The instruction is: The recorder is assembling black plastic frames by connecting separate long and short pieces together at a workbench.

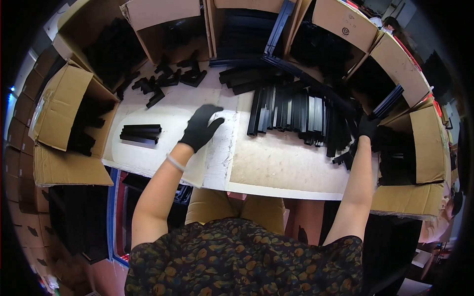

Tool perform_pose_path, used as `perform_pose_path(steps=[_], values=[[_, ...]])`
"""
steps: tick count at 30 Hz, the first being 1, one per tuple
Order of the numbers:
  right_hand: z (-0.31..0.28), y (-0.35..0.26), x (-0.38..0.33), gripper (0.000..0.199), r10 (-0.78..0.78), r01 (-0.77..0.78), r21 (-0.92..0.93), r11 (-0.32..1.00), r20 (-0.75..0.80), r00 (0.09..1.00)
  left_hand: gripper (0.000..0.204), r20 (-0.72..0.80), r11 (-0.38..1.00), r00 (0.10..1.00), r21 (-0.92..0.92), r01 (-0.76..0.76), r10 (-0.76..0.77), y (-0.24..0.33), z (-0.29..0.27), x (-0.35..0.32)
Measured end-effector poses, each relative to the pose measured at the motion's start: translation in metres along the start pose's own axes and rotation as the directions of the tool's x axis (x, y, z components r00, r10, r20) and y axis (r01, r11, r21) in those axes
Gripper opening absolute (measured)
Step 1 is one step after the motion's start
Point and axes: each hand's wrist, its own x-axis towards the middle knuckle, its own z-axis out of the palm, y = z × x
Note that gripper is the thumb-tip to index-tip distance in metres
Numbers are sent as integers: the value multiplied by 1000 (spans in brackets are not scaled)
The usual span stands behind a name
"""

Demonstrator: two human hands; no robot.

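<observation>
My left hand [200, 127], in a black glove, hovers over the white tabletop with thumb and fingers apart and nothing between them. To its left lies a small stack of short black bars [141, 133]. My right hand [368, 126], also gloved in black, is closed at the right side of the table. Black strips [388, 101] stick out from it, up and to the right; its fingers are mostly hidden against the dark things behind. Between the hands a row of long black bars [289, 111] lies side by side, with more heaped toward my right hand.
Open cardboard boxes [64, 111] holding black parts ring the table [276, 170]. Black angled pieces [170, 76] are scattered at the back left. A long black profile [279, 27] leans at the back. Another person [391, 23] shows at the far right.
</observation>
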Motion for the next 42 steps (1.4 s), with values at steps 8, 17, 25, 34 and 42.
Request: perform_pose_path(steps=[8,17,25,34,42], values=[[-108,-81,-72,67,-186,179,269,946,2,982,43,91,912,984,396,108,-156,-52,84,129],[-192,-65,-238,39,-87,-20,454,891,214,973,39,76,905,971,383,183,-228,-9,20,86],[-184,-88,-285,30,-251,205,305,930,117,961,32,26,690,761,-403,601,-648,-45,-27,1],[-186,-102,-288,28,-274,237,255,937,117,955,31,185,378,637,-670,639,-748,9,-55,-83],[-183,-99,-291,23,-305,275,212,938,123,944,28,142,542,745,-599,589,-652,11,-46,-115]])
